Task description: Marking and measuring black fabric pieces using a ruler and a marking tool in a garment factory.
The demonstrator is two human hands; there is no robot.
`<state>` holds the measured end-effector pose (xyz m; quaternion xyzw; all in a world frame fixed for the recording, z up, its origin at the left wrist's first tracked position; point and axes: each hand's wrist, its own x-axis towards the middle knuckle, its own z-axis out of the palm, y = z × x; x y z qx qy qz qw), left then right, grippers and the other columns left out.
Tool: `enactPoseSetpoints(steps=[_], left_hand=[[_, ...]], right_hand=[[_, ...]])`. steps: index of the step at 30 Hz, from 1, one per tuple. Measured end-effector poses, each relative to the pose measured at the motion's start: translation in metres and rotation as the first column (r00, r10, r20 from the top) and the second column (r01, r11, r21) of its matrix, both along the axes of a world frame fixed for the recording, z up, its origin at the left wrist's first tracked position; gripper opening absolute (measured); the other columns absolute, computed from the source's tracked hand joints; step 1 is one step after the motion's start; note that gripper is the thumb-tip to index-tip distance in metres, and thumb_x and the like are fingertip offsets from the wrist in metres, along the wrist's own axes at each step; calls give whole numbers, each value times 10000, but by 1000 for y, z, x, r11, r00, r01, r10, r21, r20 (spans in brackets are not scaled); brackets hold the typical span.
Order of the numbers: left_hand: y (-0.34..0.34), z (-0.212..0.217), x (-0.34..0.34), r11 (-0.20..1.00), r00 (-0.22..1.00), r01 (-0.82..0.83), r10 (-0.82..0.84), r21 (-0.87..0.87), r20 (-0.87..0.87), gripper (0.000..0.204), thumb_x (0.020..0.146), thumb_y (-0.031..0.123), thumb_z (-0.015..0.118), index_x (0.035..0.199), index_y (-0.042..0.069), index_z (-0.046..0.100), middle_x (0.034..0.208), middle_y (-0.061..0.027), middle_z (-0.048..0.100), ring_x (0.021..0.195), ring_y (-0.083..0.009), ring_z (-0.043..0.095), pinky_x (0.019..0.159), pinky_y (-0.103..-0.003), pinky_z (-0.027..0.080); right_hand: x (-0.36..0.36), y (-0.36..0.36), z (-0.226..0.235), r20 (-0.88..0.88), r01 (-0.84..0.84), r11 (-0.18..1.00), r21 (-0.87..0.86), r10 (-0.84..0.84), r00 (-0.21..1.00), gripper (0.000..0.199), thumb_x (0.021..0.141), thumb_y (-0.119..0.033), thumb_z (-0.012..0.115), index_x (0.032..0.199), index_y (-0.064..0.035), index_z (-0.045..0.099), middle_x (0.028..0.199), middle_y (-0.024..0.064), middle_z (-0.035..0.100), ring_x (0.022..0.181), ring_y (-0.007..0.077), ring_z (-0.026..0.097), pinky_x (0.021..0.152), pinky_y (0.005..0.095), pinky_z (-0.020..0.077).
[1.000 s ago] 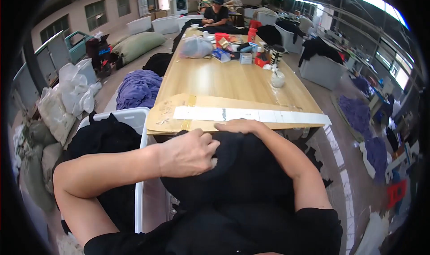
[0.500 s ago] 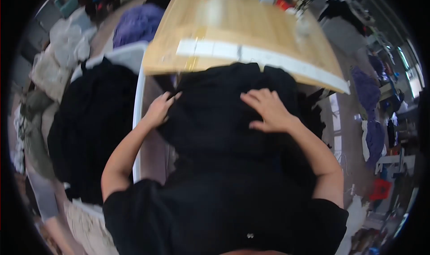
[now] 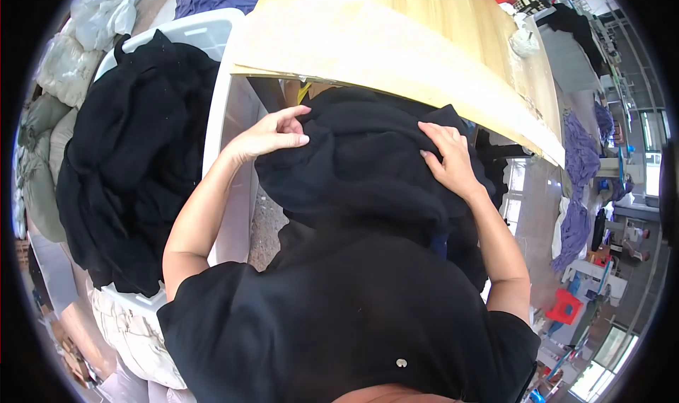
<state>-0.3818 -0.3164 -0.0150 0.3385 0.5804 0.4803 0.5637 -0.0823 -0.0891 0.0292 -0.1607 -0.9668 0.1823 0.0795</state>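
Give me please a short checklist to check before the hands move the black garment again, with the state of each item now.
1. Left hand on the black garment: ok, fingers rest on its upper left edge.
2. Right hand on the garment: ok, palm lies flat on its right side.
3. Firm grip of both hands: cannot tell, the fingers look laid on the cloth, not closed.
4. Garment free of the wooden table: not ok, its top reaches under the table edge.
5. White bin at the left has room: not ok, a pile of black clothes overfills it.
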Motion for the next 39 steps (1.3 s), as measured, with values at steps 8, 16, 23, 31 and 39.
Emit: enactPoseSetpoints(steps=[8, 16, 23, 31, 39], left_hand=[[5, 21, -28, 975, 973, -169, 188, 146, -133, 61, 854, 58, 613, 890, 11, 595, 752, 42, 558, 684, -41, 494, 628, -208, 429], [27, 121, -28, 774, 863, -241, 447, 586, -236, 115, 836, 36, 600, 938, -10, 572, 790, -100, 605, 718, -149, 584, 660, -266, 462], [5, 157, -74, 339, 516, -715, 846, 611, 134, 55, 907, 41, 522, 959, 25, 533, 813, 9, 549, 716, -43, 511, 662, -175, 420], [-15, 127, -54, 295, 453, -799, 868, 523, 202, 99, 937, 135, 526, 986, 52, 547, 825, -6, 599, 728, -71, 577, 678, -198, 474], [54, 185, -21, 452, 620, -629, 783, 632, 57, 63, 928, 122, 540, 942, 62, 552, 820, 17, 584, 727, -58, 552, 689, -190, 447]], right_hand=[[-54, 23, 34, 172, -160, 986, -34, 164, 971, 512, 702, -105, 645, 1195, -48, 523, 1197, 138, 546, 1091, 333, 494, 877, 454, 403], [-198, -39, 113, -89, -224, 496, -839, 282, 955, 669, 858, -148, 629, 1409, -18, 274, 1362, 247, 407, 1226, 336, 454, 994, 365, 377], [-148, 0, 115, -18, -167, 862, -479, 180, 983, 389, 758, 21, 505, 1144, -21, 488, 1084, 197, 561, 1018, 372, 547, 873, 395, 449], [-1, 71, 52, -3, 134, 929, -345, -144, 990, 217, 793, -8, 500, 1006, -10, 541, 967, 193, 599, 935, 376, 571, 799, 393, 467], [109, 133, 172, -702, 171, 808, -564, -577, 417, 166, 850, -13, 552, 1011, -3, 593, 922, 25, 590, 876, 99, 546, 800, 234, 440]])
